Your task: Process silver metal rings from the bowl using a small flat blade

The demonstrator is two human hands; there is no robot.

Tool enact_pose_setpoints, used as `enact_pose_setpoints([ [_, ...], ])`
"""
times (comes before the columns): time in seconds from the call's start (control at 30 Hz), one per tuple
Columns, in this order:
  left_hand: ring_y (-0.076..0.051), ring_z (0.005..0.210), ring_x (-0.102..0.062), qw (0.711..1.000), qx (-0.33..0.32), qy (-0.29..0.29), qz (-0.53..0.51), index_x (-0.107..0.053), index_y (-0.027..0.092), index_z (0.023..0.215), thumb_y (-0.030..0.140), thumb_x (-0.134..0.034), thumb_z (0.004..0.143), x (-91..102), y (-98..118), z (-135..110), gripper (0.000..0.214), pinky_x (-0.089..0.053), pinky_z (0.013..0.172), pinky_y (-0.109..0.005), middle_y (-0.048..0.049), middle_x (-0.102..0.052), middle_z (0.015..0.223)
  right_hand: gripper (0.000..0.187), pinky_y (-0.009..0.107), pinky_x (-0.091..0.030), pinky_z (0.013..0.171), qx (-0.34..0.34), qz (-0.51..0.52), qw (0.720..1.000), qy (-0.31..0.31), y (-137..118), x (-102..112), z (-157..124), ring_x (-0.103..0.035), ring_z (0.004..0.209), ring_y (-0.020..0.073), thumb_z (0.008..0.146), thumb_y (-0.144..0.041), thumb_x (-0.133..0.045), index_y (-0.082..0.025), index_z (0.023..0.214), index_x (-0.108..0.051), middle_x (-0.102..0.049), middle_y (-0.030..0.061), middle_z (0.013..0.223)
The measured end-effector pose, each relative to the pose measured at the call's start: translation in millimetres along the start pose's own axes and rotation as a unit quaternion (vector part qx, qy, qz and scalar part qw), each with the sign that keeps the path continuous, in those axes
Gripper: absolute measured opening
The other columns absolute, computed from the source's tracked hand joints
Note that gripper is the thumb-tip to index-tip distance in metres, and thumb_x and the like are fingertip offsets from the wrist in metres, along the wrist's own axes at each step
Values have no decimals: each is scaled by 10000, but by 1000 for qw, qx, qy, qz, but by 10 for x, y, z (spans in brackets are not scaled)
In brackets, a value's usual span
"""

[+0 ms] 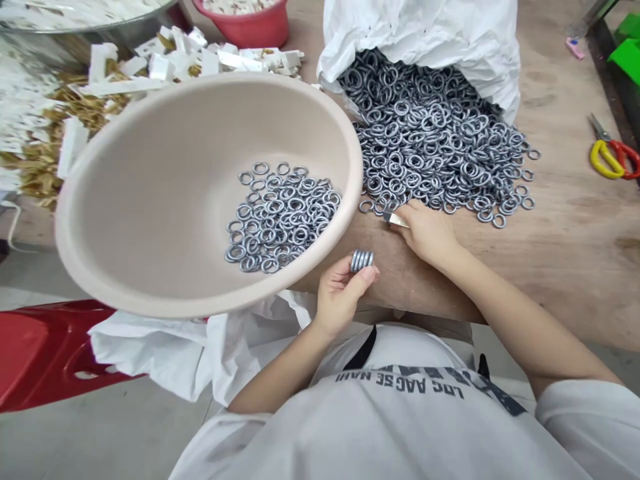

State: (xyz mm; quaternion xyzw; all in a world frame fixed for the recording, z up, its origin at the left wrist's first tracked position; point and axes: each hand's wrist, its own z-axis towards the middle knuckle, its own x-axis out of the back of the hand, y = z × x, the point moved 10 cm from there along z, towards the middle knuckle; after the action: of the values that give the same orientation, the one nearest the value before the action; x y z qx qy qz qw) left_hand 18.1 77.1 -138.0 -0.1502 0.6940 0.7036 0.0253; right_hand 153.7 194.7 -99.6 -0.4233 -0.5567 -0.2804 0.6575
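Between the thumb and fingers of my left hand (343, 291) is a short stack of grey rings (361, 261), lined up side by side. This hand is just beyond the near right rim of a large beige basin (150, 167). Many loose grey rings (285, 217) lie in the basin's right part. My right hand (427, 230) is closed on a small flat blade (396, 219) with a dark tip, pointing left. It rests at the near edge of a big heap of grey rings (435, 147), which spills from a white sack (425, 30).
Scissors (613, 152) with yellow and red handles lie at the right. White and tan pieces (110, 80) are piled behind the basin, near a red bowl (250, 23) and a metal tub (100, 33). A red stool (55, 347) stands below the table (565, 267) at left.
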Motion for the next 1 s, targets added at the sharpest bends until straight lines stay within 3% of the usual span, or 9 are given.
enact_pose_setpoints([
  [0.17, -155, 800, -647, 999, -18, 28, 42, -768, 188, 936, 408, -742, 859, 40, 86, 68, 234, -539, 789, -279, -48, -728, 885, 166, 335, -399, 743, -8, 146, 988, 39, 203, 184, -135, -568, 849, 225, 976, -271, -515, -195, 874, -622, -599, 72, 926],
  [0.3, -178, 869, -663, 987, -86, -33, 128, -783, 197, 1009, 330, -798, 814, -264, 251, 92, 236, -546, 798, -279, -63, -715, 955, 208, 282, -400, 632, -43, 412, 910, -29, 209, 154, -488, -490, 674, 152, 998, -374, -496, -213, 879, -550, -526, -12, 765],
  [0.37, -182, 859, -653, 983, -94, -69, 144, -784, 202, 1038, 327, -799, 815, -429, 275, 86, 256, -539, 783, -282, -65, -703, 948, 212, 267, -395, 610, -58, 471, 879, -34, 159, 160, -665, -481, 649, 135, 999, -394, -506, -214, 894, -545, -522, -23, 760],
  [0.53, -157, 762, -597, 985, -39, -134, 101, -760, 166, 858, 351, -798, 818, -690, 181, 78, 193, -494, 730, -266, -39, -662, 798, 154, 307, -424, 731, 7, 420, 904, 83, 95, 377, -938, -545, 767, 166, 996, -317, -538, -223, 893, -601, -594, 8, 817],
  [0.67, -121, 641, -576, 978, 85, -191, 6, -738, 158, 878, 392, -800, 813, -850, -50, 27, 251, -495, 624, -239, -13, -644, 719, 131, 338, -442, 763, 40, 413, 894, 169, 157, 443, -1085, -568, 803, 191, 970, -328, -590, -236, 886, -630, -623, 29, 839],
  [0.77, -123, 633, -605, 975, 109, -192, -12, -744, 152, 892, 388, -804, 810, -901, -96, -5, 257, -523, 627, -240, -18, -673, 717, 137, 312, -443, 714, -11, 481, 866, 138, 234, 279, -1110, -557, 735, 167, 939, -361, -648, -234, 891, -627, -611, 6, 795],
  [0.9, -142, 706, -650, 986, 50, -156, 34, -768, 159, 918, 340, -806, 815, -860, -15, 12, 212, -548, 701, -252, -35, -724, 784, 201, 263, -398, 613, -89, 585, 802, 82, 327, 58, -1129, -488, 625, 124, 969, -421, -598, -227, 915, -606, -542, -35, 723],
  [0.93, -147, 720, -656, 987, 39, -145, 47, -773, 161, 934, 334, -804, 818, -840, -3, 18, 211, -550, 709, -254, -41, -735, 806, 219, 259, -379, 596, -101, 584, 801, 83, 360, 50, -1147, -467, 609, 118, 986, -431, -564, -225, 921, -598, -523, -40, 715],
  [1.0, -153, 746, -667, 989, 20, -133, 67, -779, 164, 958, 321, -797, 826, -811, 19, 31, 206, -552, 732, -256, -51, -753, 848, 245, 260, -358, 597, -103, 535, 833, 94, 396, 100, -1194, -460, 618, 118, 1000, -444, -535, -219, 919, -591, -515, -38, 718],
])
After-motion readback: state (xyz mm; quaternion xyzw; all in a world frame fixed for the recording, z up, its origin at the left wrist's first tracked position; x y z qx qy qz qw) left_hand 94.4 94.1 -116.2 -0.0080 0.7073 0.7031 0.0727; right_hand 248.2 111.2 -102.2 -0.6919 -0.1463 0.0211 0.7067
